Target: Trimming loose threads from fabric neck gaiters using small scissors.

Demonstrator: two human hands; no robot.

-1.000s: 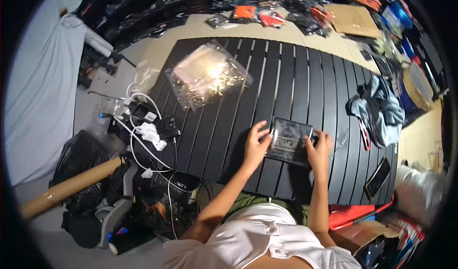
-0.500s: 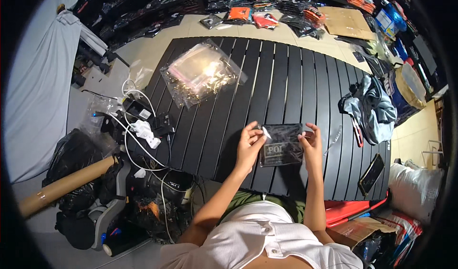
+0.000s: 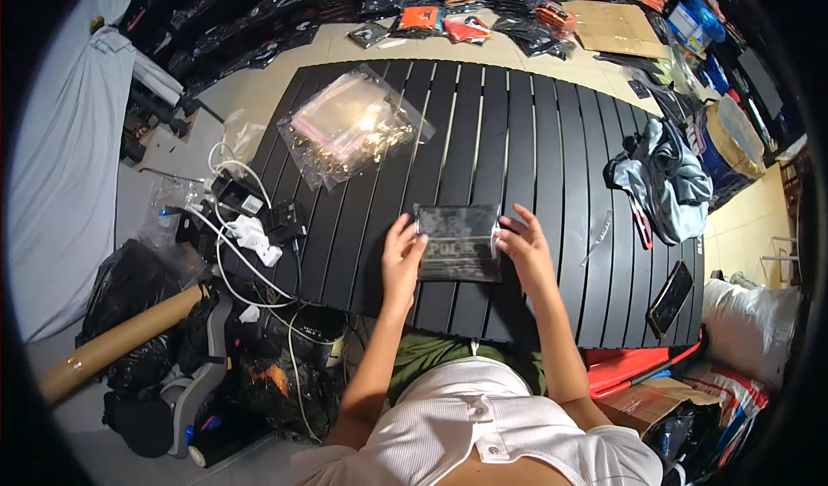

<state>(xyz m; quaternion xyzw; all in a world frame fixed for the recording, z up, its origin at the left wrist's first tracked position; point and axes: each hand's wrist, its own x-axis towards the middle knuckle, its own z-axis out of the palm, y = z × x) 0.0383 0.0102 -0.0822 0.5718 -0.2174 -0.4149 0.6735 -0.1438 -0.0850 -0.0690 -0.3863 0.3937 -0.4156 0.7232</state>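
The left hand (image 3: pixel 402 260) pinches the left side of a dark, clear-wrapped packet (image 3: pixel 459 257), the right hand (image 3: pixel 530 255) its right side, near the middle of the near edge of the desk (image 3: pixel 545 158); whether it touches the surface I cannot tell. Some fingertips are hard to make out, and glare masks part of the clear bags (image 3: pixel 345 124) by the far left corner

Slatted table (image 3: pixel 494 141) wide open far middle! Plastic-wrapped packet (image 3: pixel 459 266) fills near middle; clear bags (image 3: pixel 332 124) block far left, cable-and-plug tangle (image 3: pixel 254 238) left; garment (image 3: pixel 677 193), smartphone (image 3: pixel 670 298) guarding right.
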